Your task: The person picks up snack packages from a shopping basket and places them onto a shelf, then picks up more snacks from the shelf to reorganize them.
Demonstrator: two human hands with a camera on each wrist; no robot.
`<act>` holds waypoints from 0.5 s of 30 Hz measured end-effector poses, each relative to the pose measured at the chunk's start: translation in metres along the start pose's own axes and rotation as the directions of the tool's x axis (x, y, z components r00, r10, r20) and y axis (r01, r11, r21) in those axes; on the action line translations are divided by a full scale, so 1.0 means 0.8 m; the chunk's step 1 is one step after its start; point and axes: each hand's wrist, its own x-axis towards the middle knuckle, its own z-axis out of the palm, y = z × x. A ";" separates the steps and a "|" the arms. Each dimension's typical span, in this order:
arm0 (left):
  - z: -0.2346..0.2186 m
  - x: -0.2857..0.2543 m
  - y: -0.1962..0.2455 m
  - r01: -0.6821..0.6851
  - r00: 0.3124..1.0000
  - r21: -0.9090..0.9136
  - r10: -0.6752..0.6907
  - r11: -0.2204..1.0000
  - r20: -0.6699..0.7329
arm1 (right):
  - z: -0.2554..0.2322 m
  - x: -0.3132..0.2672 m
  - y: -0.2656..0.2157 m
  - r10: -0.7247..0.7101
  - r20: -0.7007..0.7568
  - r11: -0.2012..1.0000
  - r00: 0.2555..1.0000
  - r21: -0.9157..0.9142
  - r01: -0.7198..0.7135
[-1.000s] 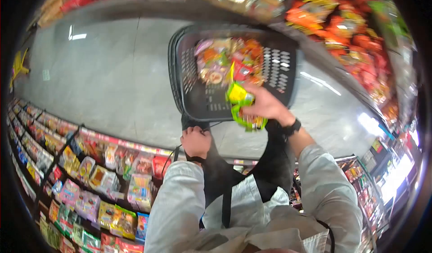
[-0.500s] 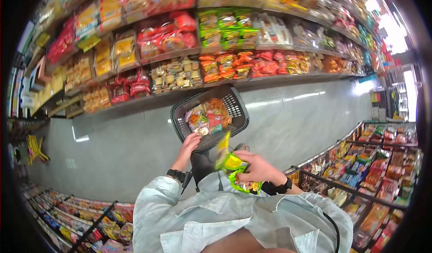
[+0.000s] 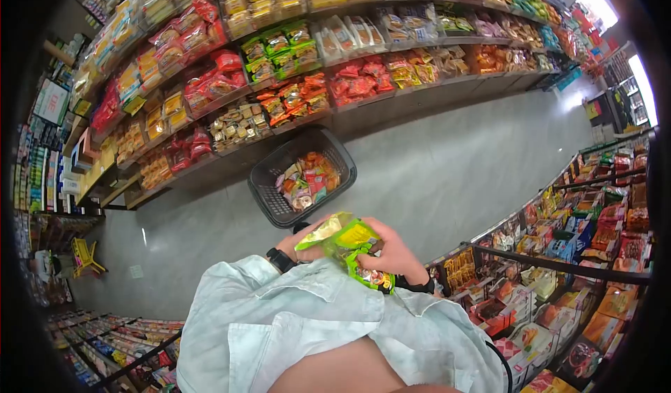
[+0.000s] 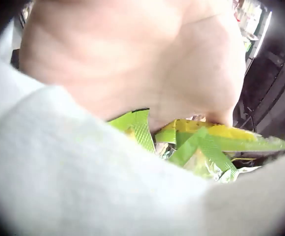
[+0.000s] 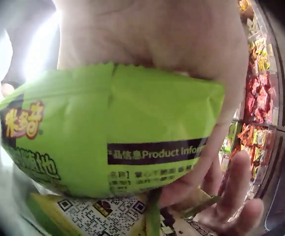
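Observation:
My right hand [image 3: 393, 254] grips a bunch of small green-and-yellow snack packets [image 3: 355, 235] in front of my body. One green packet [image 5: 157, 113] with printed "Product Info" text fills much of the right wrist view, below the palm. Below it lies another packet [image 5: 100, 211] with printed codes. My left hand [image 3: 302, 241] is against the far end of the bunch, partly hidden behind it. In the left wrist view, its palm [image 4: 132, 59] stands over green packet edges [image 4: 206, 147]; I cannot tell how its fingers close on them.
A dark shopping basket [image 3: 271, 203] with several snack packs [image 3: 307, 183] in it stands on the grey floor [image 3: 447, 169], ahead of me. Tiered snack shelves [image 3: 419, 99] run along the far side. More packed racks [image 3: 559, 281] stand close at right, and a yellow stand [image 3: 85, 256] at left.
The right hand has drawn the packets back from over the basket toward my body. My left hand has come from the basket's near rim to the packets. The view has tilted up and turned.

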 end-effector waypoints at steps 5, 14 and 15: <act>0.048 0.017 0.001 0.425 0.893 0.251 -0.357 0.870 -0.272 | -0.038 -0.056 0.048 -0.051 -0.067 0.996 0.996 0.067 0.055; 0.153 0.045 -0.003 0.110 0.961 0.415 -0.202 0.903 0.187 | -0.049 -0.075 0.080 -0.036 -0.313 0.987 0.949 0.139 0.083; 0.158 0.045 0.001 0.074 0.959 0.500 -0.198 0.863 0.200 | -0.056 -0.075 0.090 -0.055 -0.324 0.995 0.945 0.066 0.080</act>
